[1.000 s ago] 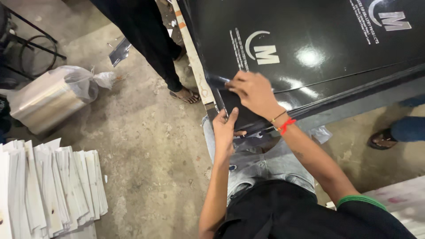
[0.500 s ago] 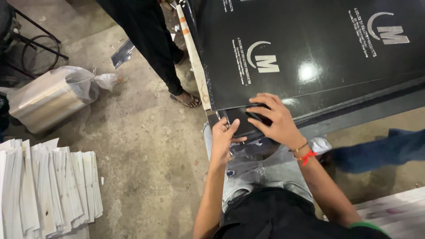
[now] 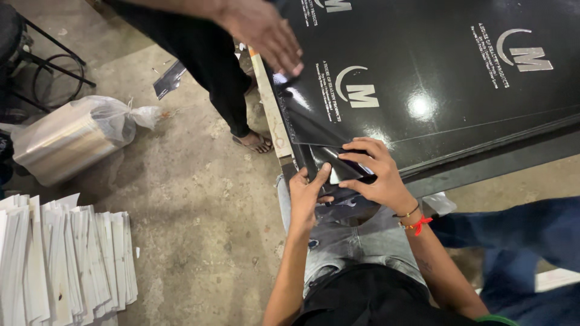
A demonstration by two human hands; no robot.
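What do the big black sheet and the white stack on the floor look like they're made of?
Large black printed sheet: looks like glossy laminated card or plastic film; lamp glare mirrors off it. Stack of white flat pieces: probably matte paperboard, no shine, thin edges.

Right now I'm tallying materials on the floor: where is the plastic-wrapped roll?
In the head view, the plastic-wrapped roll lies on the concrete floor at the left, above the stack of white sheets and left of the standing person's sandalled foot.

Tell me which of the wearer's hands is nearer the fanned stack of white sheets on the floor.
Left. The left hand is on the side toward the stack of white sheets; the right hand lies beyond it, over the glossy black sheet.
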